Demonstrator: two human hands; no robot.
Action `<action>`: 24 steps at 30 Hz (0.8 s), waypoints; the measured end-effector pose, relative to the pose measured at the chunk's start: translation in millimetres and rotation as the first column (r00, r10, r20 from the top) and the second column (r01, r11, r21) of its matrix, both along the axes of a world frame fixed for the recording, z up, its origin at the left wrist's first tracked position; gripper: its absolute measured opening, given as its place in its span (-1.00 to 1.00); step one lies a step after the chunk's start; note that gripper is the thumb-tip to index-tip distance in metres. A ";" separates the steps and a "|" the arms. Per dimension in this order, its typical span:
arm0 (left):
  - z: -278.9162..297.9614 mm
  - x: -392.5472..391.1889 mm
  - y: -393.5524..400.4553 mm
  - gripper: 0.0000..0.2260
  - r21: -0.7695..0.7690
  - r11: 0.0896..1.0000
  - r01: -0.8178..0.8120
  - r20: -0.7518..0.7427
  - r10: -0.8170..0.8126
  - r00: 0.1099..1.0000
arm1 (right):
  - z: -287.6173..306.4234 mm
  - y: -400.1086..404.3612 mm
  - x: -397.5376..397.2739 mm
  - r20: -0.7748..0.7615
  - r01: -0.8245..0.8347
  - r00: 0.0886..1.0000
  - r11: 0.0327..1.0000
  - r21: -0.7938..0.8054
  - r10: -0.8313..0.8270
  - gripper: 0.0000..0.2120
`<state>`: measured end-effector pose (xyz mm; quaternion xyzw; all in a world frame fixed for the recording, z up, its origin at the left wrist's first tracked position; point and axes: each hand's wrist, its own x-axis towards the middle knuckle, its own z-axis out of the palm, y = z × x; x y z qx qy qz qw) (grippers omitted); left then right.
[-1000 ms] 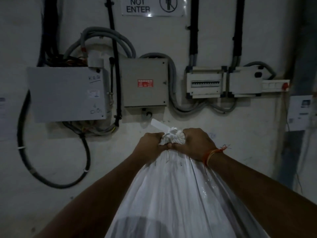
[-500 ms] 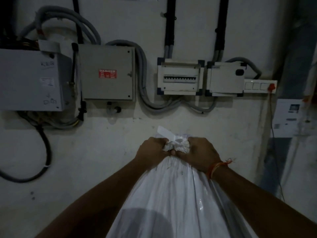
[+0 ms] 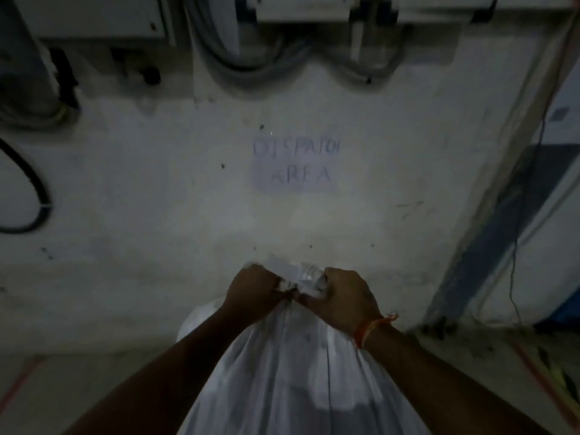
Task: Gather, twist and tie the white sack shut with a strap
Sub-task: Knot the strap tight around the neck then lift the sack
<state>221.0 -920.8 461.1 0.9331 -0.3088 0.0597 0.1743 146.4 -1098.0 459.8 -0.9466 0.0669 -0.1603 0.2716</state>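
Note:
The white sack (image 3: pixel 292 381) stands in front of me, filling the lower middle of the head view. Its mouth is bunched into a tight neck (image 3: pixel 303 279) at the top. My left hand (image 3: pixel 254 291) grips the neck from the left and my right hand (image 3: pixel 343 298) grips it from the right, fists almost touching. A flat white strap end (image 3: pixel 279 266) sticks up between the hands. An orange thread band circles my right wrist. The frame is blurred, so the knot itself is hard to make out.
A pale wall (image 3: pixel 157 189) rises just behind the sack, with a paper sign (image 3: pixel 295 166) reading DISPATCH AREA. Electrical boxes (image 3: pixel 94 17) and grey cables (image 3: pixel 238 58) line the top. A black cable (image 3: pixel 31 189) loops at left. A blue-striped panel (image 3: pixel 502 215) stands at right.
The view has tilted down: the electrical boxes slid to the top edge and the wall sign appeared. Both hands stay clamped on the sack's neck, now lower in the frame.

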 end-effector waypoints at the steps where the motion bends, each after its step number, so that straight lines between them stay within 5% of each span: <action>1: -23.9 -2.5 -2.5 -0.48 0.000 1.000 -0.009 -0.036 0.009 0.999 | -23.2 -0.6 -1.0 -0.032 -0.013 0.999 1.000 0.009 0.013 -0.48; 6: -165.4 -2.5 -12.6 -0.54 -0.024 0.997 -0.070 -0.189 0.064 0.980 | -171.3 -4.9 2.0 -0.203 -0.034 0.978 0.995 0.096 0.053 -0.21; 9: -230.7 -13.7 -20.6 -0.76 -0.063 0.987 -0.150 -0.373 0.116 0.921 | -259.0 -9.7 -4.6 -0.275 -0.011 0.961 0.999 0.031 0.019 -0.18; 12: -319.1 -14.7 -24.6 -0.77 -0.088 0.978 -0.187 -0.487 0.121 0.865 | -343.2 -12.9 -8.2 -0.382 0.015 0.924 1.000 0.021 -0.006 -0.02; 17: -444.8 -29.6 -18.5 -0.62 0.034 0.983 -0.183 -0.622 0.164 0.766 | -447.4 -4.1 -21.8 -0.604 0.000 0.797 0.999 0.052 0.032 -0.18; 24: -553.2 -69.8 12.9 -0.50 0.098 0.979 -0.179 -0.575 0.203 0.793 | -545.9 26.0 -57.8 -0.727 0.043 0.687 0.998 0.036 -0.003 -0.20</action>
